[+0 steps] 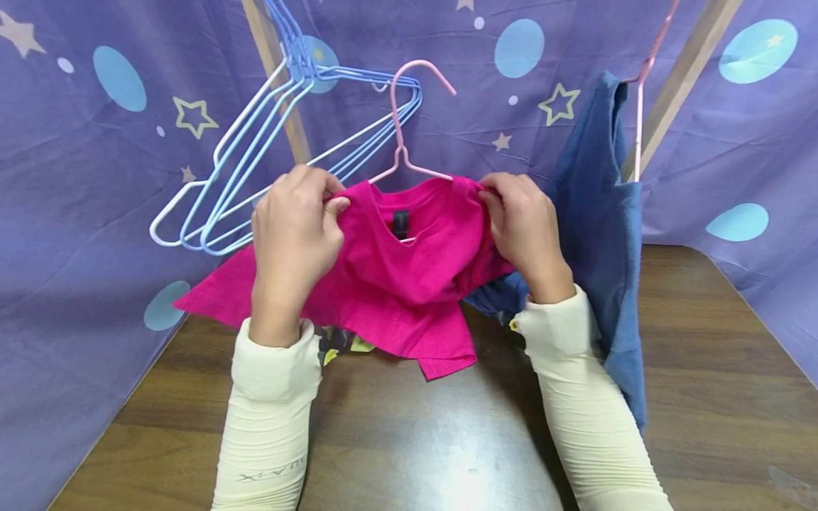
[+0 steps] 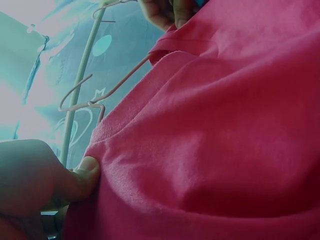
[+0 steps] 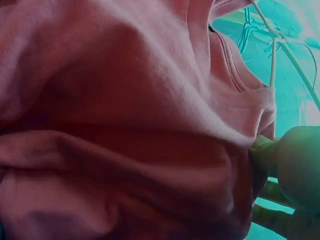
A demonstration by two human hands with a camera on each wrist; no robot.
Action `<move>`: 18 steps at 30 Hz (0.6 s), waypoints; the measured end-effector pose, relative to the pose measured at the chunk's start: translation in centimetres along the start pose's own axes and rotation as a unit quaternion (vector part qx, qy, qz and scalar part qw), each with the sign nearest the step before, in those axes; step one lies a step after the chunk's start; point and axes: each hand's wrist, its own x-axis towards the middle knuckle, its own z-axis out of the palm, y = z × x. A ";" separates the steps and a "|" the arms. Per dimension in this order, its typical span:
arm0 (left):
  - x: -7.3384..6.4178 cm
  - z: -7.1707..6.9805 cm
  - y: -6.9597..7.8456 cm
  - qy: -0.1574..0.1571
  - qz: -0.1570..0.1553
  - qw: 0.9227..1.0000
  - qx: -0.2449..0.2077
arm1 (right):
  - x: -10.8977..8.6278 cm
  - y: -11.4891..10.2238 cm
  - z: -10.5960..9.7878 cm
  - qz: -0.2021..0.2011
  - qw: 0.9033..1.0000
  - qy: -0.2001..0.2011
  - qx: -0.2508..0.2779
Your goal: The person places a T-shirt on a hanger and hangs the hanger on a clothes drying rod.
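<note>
A bright pink T-shirt [image 1: 415,277] hangs over a pink wire hanger [image 1: 399,152], whose hook and sloping neck rise out of the collar. My left hand [image 1: 297,231] pinches the shirt at the left shoulder, thumb in front. At the other shoulder, my right hand [image 1: 524,227] pinches the fabric between thumb and fingers. The hanger's arms are mostly hidden inside the shirt; a bit of its lower bar shows below the dark neck label [image 1: 400,224]. In the left wrist view, the thumb [image 2: 87,172] presses on the shirt's shoulder. The right wrist view shows the thumb [image 3: 265,152] against the cloth.
Several blue and white hangers [image 1: 255,156] hang at the left from a wooden pole [image 1: 275,71]. A blue garment [image 1: 603,234] on another pink hanger hangs close beside the right forearm. Dark patterned cloth [image 1: 339,341] lies behind the shirt on the brown table [image 1: 409,433].
</note>
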 end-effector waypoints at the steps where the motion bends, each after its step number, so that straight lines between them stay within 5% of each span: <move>1: 0.0 0.0 0.0 -0.001 0.002 1.000 -0.001 | 0.0 -0.1 0.0 -0.004 1.000 -0.002 -0.004; 8: 0.0 0.2 0.0 -0.010 0.007 1.000 -0.008 | 0.0 -0.7 0.2 -0.026 0.999 0.014 -0.029; 18: 0.3 -0.2 -0.4 -0.041 0.028 0.997 -0.060 | 0.0 -0.9 0.1 0.003 0.997 0.017 -0.074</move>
